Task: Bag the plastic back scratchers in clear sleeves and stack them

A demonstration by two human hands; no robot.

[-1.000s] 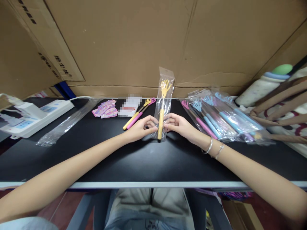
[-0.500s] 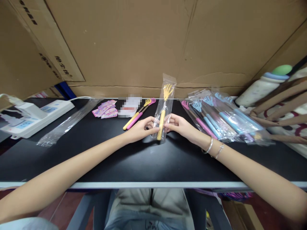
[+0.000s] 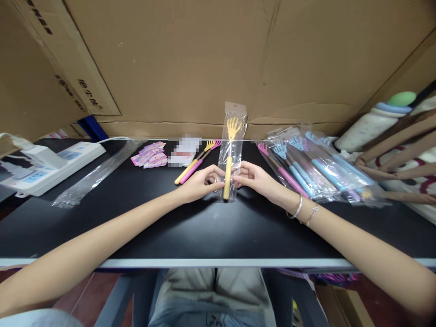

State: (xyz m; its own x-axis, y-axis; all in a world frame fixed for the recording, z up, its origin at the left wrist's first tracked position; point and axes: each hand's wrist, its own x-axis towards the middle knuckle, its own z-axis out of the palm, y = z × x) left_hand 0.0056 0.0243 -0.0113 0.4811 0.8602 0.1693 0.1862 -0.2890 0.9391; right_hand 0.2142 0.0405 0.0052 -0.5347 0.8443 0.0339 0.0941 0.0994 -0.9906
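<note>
A yellow back scratcher [image 3: 228, 175] with a hand-shaped head stands nearly upright inside a clear plastic bag [image 3: 235, 107]. My left hand [image 3: 200, 182] pinches the bag's left edge beside the handle. On the other side, my right hand [image 3: 254, 178] pinches its right edge, fingertips close to the handle. Left of the bag, a yellow back scratcher [image 3: 186, 172] and a pink back scratcher [image 3: 195, 170] lie side by side on the black table. To the right lie several bagged back scratchers [image 3: 332, 175], mostly blue, with a pink one [image 3: 289, 178] nearest my right wrist.
A flat clear plastic bag [image 3: 98, 175] lies left, near a white power strip [image 3: 56, 165]. Pink printed cards [image 3: 151, 155] and a partly blurred white packet [image 3: 185, 156] lie at the back. A cardboard wall [image 3: 190, 68] rises behind; a bottle [image 3: 373, 125] stands right.
The bagged yellow back scratcher has turned more upright, its top swinging slightly left. Both hands keep their pinch on the bag and have hardly moved.
</note>
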